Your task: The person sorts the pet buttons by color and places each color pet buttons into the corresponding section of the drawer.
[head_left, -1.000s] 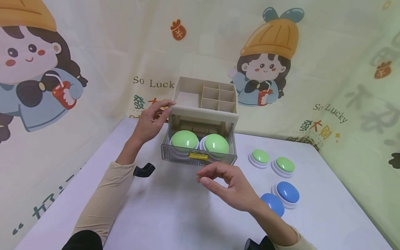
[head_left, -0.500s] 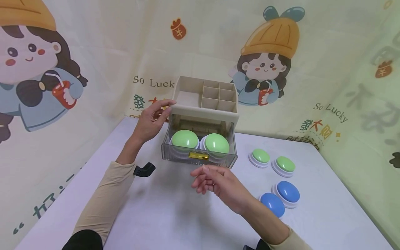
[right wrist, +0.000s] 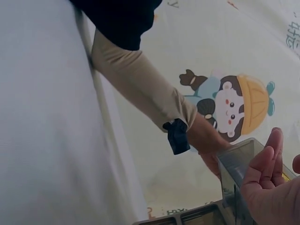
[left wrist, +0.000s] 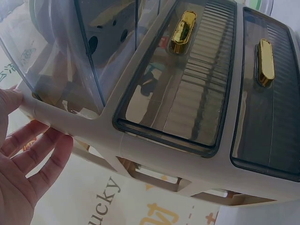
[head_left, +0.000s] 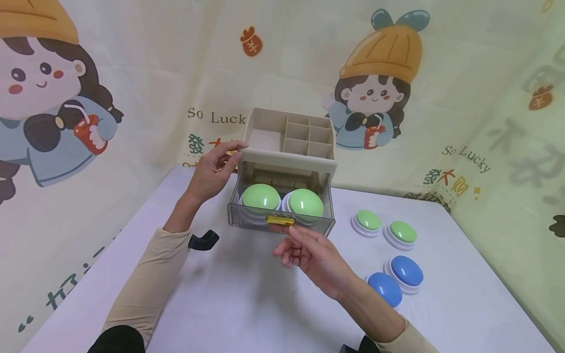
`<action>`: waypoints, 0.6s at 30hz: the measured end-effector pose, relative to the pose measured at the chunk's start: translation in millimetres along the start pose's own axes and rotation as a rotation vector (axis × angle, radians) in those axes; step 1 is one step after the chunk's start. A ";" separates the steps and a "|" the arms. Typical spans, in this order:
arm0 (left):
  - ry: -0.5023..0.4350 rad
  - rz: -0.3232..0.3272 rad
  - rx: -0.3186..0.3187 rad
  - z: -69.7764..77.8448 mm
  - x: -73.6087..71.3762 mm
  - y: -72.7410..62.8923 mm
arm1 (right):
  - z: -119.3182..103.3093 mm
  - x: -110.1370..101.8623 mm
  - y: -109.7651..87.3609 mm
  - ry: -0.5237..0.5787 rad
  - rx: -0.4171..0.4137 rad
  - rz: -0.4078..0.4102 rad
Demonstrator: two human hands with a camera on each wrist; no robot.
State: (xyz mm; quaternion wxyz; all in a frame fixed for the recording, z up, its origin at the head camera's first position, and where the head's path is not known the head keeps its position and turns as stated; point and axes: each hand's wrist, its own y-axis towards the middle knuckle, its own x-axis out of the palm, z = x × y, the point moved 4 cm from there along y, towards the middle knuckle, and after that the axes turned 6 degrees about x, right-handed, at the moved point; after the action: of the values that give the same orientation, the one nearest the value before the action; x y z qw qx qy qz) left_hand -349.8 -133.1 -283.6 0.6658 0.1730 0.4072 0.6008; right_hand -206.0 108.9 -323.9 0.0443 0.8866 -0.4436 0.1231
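A beige desktop organizer [head_left: 289,154] with smoked clear drawers stands at the table's back edge. Its top drawer [head_left: 236,215] is pulled out and carries two large green-domed buttons [head_left: 261,197] on white bases. My left hand [head_left: 212,171] rests fingertips on the organizer's left side, thumb near the front edge; the left wrist view shows the fingers [left wrist: 44,161] along the side frame. Just below the drawer's gold handle [head_left: 280,220] is my right hand [head_left: 315,260], thumb tip near its right end, other fingers loosely bent. I cannot tell whether it touches the handle.
Right of the organizer lie two smaller green buttons [head_left: 368,220] and two blue buttons [head_left: 407,271] on the white table [head_left: 220,304]. A printed cloth [head_left: 291,63] hangs behind. Two lower drawers with gold handles [left wrist: 266,61] are closed.
My right hand has turned, bringing its thumb uppermost, and has risen slightly to the gold handle. The left hand, drawer and buttons stay where they were.
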 end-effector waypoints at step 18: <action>-0.005 -0.006 -0.014 1.6 0.1 -0.4 | -20.9 -6.1 12.2 -0.012 -0.045 0.127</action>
State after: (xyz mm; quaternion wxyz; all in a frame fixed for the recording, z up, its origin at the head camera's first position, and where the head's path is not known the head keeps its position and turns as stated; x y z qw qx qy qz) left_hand -348.4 -132.7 -282.9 0.6698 0.1688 0.4017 0.6013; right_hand -223.0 110.2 -305.6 0.0538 0.8563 -0.5018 0.1102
